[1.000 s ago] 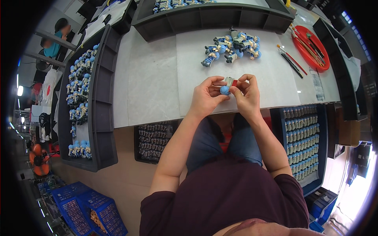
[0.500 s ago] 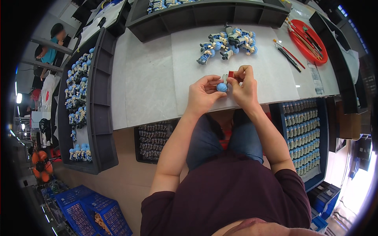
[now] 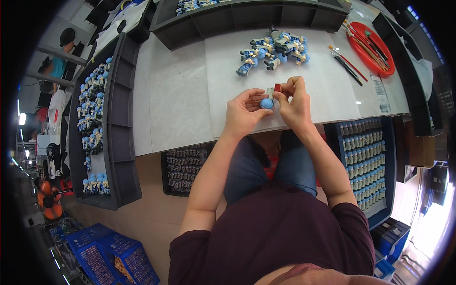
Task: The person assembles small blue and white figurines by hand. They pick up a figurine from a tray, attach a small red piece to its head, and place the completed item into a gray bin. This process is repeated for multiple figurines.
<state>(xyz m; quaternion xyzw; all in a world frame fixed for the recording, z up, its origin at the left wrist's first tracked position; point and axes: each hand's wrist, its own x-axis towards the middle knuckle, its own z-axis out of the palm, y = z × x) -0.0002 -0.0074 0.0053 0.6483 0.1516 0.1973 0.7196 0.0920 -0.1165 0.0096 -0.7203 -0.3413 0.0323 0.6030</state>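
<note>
A small figurine (image 3: 267, 101) with a round blue head and a pale body sits between both hands over the near edge of the white table (image 3: 175, 90). My left hand (image 3: 243, 112) pinches it at the blue head. My right hand (image 3: 293, 99) grips its body and also holds a small red piece (image 3: 277, 88) at the fingertips. Beyond the hands a pile of several similar blue-and-grey figurines (image 3: 274, 49) lies on the table.
A long dark tray (image 3: 119, 142) with rows of figurines runs along the left. A red dish (image 3: 371, 43) with brushes lies far right, with loose brushes (image 3: 346, 62) beside it. A blue tray of small bottles (image 3: 369, 156) stands at my right, blue crates (image 3: 111, 256) on the floor.
The view has shifted slightly; both hands stay together on the figurine, with small finger movements around the red piece.
</note>
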